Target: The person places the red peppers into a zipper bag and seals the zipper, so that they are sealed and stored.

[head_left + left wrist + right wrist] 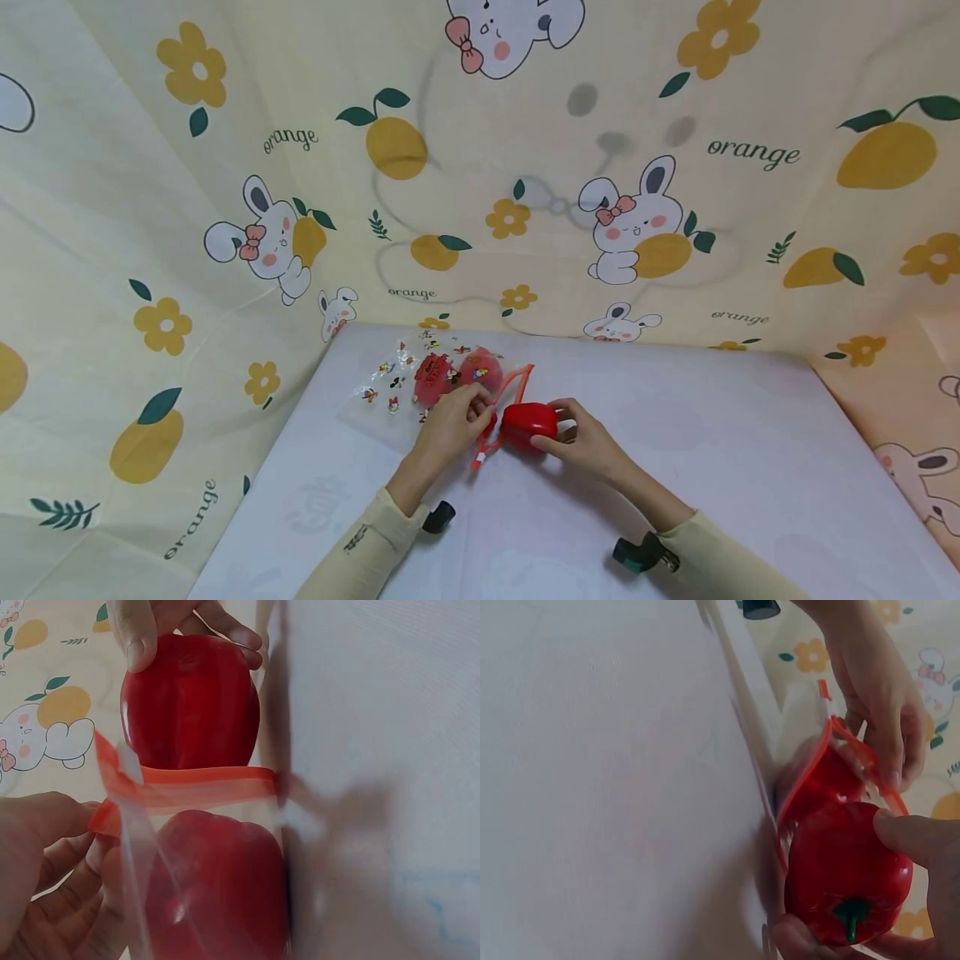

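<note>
My right hand point(588, 440) grips a red bell pepper point(527, 427) with a green stem, fingers and thumb around its sides. The pepper is at the mouth of a clear zip bag point(397, 421) printed with small cartoon figures, its stem end facing away from the bag. My left hand point(454, 417) pinches the bag's orange-red zip rim point(109, 817), and the mouth stands spread apart. Just inside the opening lies another red bell pepper point(217, 881). Deeper in the bag, two rounded red things point(433, 382) show through the printed plastic.
A white cloth covers the table point(712, 450). Behind it and at the sides hangs a cream curtain point(465, 192) printed with rabbits, oranges and flowers. Dark wrist cameras point(637, 553) sit at both cuffs.
</note>
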Action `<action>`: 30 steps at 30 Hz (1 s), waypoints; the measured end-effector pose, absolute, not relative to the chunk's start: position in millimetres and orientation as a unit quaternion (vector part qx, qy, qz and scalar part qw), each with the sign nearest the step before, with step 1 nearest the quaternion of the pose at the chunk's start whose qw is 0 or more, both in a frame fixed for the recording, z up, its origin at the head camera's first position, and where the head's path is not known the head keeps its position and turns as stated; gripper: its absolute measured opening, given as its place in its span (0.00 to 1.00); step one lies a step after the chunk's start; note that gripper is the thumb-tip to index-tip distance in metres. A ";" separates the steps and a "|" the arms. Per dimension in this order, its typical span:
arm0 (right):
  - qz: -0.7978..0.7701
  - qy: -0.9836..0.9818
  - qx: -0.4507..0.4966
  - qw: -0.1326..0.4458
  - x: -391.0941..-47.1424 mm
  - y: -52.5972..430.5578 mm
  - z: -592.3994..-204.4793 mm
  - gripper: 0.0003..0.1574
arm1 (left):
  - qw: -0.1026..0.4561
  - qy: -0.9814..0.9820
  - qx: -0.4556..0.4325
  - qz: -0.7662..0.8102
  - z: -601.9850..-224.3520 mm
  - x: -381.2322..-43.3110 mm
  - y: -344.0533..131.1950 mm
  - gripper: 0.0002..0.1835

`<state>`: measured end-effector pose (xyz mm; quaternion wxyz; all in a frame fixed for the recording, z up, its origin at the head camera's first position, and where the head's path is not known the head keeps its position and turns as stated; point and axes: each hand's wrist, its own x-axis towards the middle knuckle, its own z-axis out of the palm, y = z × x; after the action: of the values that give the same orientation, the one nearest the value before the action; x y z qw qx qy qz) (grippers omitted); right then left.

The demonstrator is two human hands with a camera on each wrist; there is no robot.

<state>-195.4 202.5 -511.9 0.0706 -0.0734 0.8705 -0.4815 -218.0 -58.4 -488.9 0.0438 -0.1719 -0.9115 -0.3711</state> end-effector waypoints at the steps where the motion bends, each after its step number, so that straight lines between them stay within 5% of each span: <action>1: -0.483 0.870 -0.070 0.072 -195.0 200.9 -512.3 0.43 | 0.043 -0.911 -0.172 -0.372 -489.2 -218.2 -58.4 0.06; 30: -0.617 0.774 -0.074 0.124 -188.4 186.5 -520.1 0.41 | 0.043 -0.913 -0.172 -0.367 -487.1 -216.6 -55.7 0.04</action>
<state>-188.4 186.5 -520.1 0.1236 -0.0739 0.7738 -0.6168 -216.6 -55.7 -487.1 0.0433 -0.1724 -0.9129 -0.3674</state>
